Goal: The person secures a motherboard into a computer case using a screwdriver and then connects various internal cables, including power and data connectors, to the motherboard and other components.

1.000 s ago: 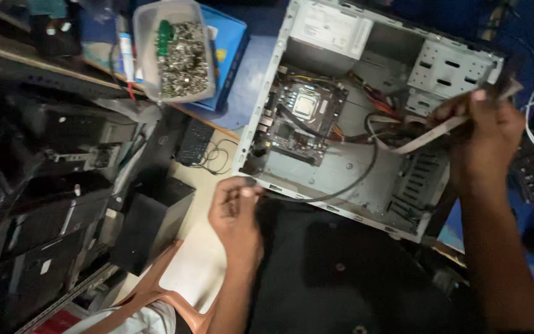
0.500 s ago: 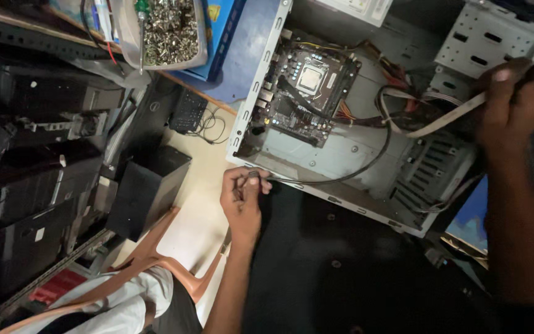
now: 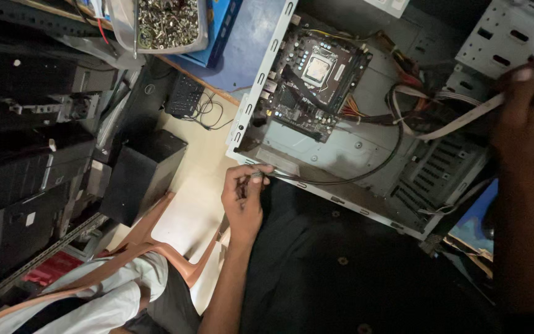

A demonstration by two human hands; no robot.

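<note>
Below, left hand (image 3: 243,199) pinching black cable (image 3: 366,174), right hand (image 3: 526,108) gripping ribbon cable (image 3: 458,122)

Two bare forearms, sleeveless up from each grip; left hand (image 3: 243,199) and right hand (image 3: 526,108) without gloves, rings or watch. Dark garment below, between both arms.

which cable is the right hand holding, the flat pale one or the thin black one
The flat pale ribbon cable: the right hand grips its end. The thin black cable runs to the left hand.
</note>
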